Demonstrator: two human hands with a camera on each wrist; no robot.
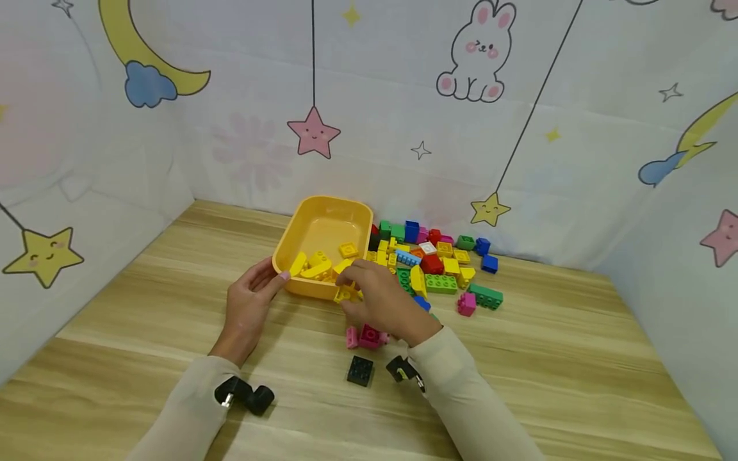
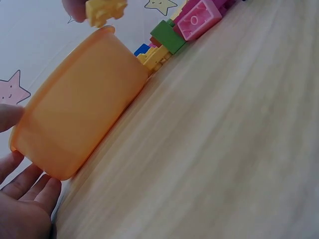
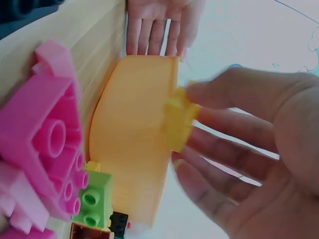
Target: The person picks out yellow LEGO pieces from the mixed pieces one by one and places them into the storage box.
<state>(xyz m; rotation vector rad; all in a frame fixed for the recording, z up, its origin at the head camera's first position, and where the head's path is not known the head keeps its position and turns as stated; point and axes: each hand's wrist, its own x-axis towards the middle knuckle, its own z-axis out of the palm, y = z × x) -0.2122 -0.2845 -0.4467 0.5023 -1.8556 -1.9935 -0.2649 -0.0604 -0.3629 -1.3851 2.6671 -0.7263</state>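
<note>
A yellow plastic tray (image 1: 323,206) stands on the wooden table with several yellow bricks (image 1: 317,267) gathered at its near end. My left hand (image 1: 249,306) grips the tray's near left corner, thumb over the rim and fingers against the outer wall. Above the near right rim, my right hand (image 1: 380,298) pinches a yellow building brick (image 3: 180,119) between thumb and fingers. The same brick (image 2: 105,11) shows over the tray's edge in the left wrist view. Below the right hand lie pink bricks (image 1: 370,337) and a black brick (image 1: 360,371).
To the right of the tray spreads a pile of mixed bricks, among them a lime green brick (image 1: 441,283), a red brick (image 1: 432,264) and a dark green brick (image 1: 486,296). A cartoon-printed cloth (image 1: 392,96) hangs behind the wooden table (image 1: 576,358).
</note>
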